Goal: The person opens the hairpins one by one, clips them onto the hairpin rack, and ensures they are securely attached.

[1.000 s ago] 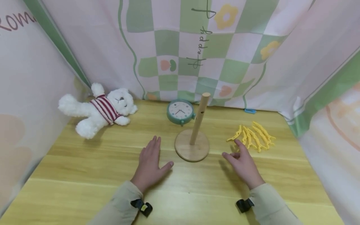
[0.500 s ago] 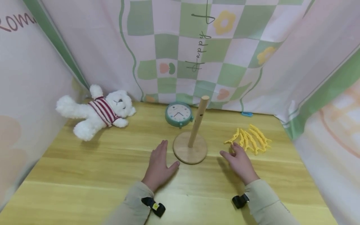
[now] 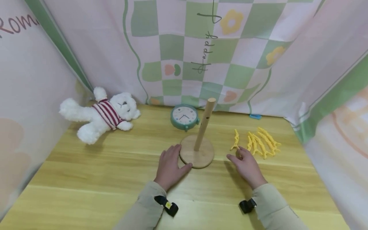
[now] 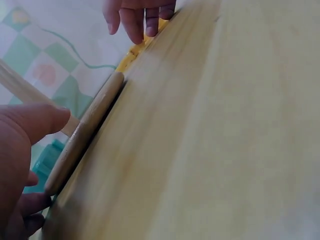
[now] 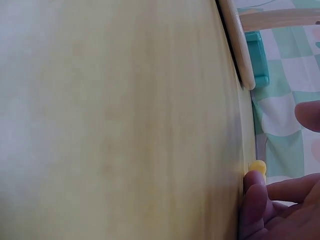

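A wooden stand [image 3: 191, 156], a round base with an upright post pierced by small holes, stands mid-table. My left hand [image 3: 171, 167] is at the base's left edge, fingertips on the rim at the side and thumb at the front. In the left wrist view, the thumb [image 4: 47, 120] is over the base, the fingers low at its edge. My right hand [image 3: 248, 167] has its fingertips at the near end of one thin yellow branch-like piece [image 3: 236, 138], thumb held apart. In the right wrist view, a yellow tip [image 5: 258, 166] shows just beyond those fingertips.
Several similar yellow branch-like pieces [image 3: 260, 142] lie together further right. Behind the stand is a green-rimmed clock [image 3: 184, 116]. A white teddy bear [image 3: 104, 113] in a striped top lies at the back left. A small blue object [image 3: 255, 116] sits by the curtain [image 3: 169, 46].
My left hand has moved right, up to the stand's base. One yellow piece has shifted left, away from the others, at my right fingertips.
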A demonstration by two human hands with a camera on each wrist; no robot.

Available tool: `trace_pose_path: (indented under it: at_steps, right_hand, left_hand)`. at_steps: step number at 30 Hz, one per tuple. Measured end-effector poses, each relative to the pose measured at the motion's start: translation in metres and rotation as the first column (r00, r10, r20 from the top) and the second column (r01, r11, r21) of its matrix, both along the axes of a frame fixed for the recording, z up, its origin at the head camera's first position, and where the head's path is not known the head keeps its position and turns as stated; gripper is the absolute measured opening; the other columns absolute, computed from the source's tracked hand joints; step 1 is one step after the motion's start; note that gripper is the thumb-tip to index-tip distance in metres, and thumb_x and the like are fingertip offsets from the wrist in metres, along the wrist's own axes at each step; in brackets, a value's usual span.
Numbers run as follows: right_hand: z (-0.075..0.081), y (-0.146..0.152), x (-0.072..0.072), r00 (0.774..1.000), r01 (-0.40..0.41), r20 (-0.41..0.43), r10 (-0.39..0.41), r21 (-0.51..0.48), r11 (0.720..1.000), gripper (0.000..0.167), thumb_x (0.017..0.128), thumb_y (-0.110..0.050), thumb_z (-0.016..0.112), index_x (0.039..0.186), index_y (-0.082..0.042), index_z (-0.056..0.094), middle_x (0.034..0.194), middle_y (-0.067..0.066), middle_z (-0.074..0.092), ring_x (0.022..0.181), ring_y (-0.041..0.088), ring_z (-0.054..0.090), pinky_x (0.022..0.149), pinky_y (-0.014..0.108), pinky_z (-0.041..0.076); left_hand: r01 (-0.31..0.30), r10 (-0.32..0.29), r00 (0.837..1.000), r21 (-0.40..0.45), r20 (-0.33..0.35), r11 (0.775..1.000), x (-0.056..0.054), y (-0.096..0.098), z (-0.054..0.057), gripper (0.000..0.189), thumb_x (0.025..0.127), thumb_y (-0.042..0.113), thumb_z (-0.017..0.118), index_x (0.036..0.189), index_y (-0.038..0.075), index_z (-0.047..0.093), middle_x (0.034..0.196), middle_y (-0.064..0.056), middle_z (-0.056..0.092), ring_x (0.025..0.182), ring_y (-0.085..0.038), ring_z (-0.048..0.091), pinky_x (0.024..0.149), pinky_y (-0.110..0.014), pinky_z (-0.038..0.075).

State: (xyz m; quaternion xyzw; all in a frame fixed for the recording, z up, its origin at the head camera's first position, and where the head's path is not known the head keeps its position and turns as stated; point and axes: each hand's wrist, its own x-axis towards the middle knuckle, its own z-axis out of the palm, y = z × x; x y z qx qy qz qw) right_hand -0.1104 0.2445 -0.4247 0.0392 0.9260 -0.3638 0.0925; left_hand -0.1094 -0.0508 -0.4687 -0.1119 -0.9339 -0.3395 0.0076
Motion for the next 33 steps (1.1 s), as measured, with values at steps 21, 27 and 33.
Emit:
trace_pose_path:
  at_steps: [21, 27, 33]
  right_hand:
    - [-0.001, -0.002, 0.005, 0.998, 0.048, -0.037, -0.05, -0.063, 0.997, 0.051, 0.093, -0.037, 0.071, 0.125, 0.001, 0.06, 0.134, 0.021, 0.057, 0.101, 0.028, 0.059, 0.076, 0.035, 0.05]
    - [-0.005, -0.004, -0.003, 0.996, 0.045, -0.07, -0.048, -0.034, 0.998, 0.065, 0.092, -0.031, 0.072, 0.139, 0.005, 0.045, 0.122, 0.024, 0.057, 0.094, 0.029, 0.057, 0.079, 0.041, 0.05]
    - [-0.005, -0.008, -0.007, 0.997, 0.017, -0.074, -0.015, 0.032, 0.999, 0.074, 0.094, -0.029, 0.069, 0.146, 0.012, 0.037, 0.143, 0.034, 0.044, 0.125, 0.046, 0.049, 0.106, 0.06, 0.038]
  left_hand:
    - [-0.032, 0.031, 0.999, -0.043, -0.034, 0.999, 0.0, 0.004, 0.002, 0.074, 0.088, 0.048, 0.071, 0.146, 0.007, 0.05, 0.152, -0.012, 0.047, 0.142, -0.032, 0.04, 0.119, -0.056, 0.021]
    - [-0.03, 0.028, 0.999, -0.044, -0.045, 0.999, 0.001, 0.004, 0.003, 0.073, 0.088, 0.048, 0.071, 0.146, 0.007, 0.051, 0.152, -0.012, 0.047, 0.142, -0.032, 0.04, 0.119, -0.056, 0.022]
    - [-0.027, 0.025, 0.999, -0.048, -0.047, 0.998, 0.001, 0.003, 0.003, 0.073, 0.088, 0.047, 0.071, 0.145, 0.007, 0.051, 0.152, -0.012, 0.048, 0.142, -0.032, 0.04, 0.119, -0.056, 0.022]
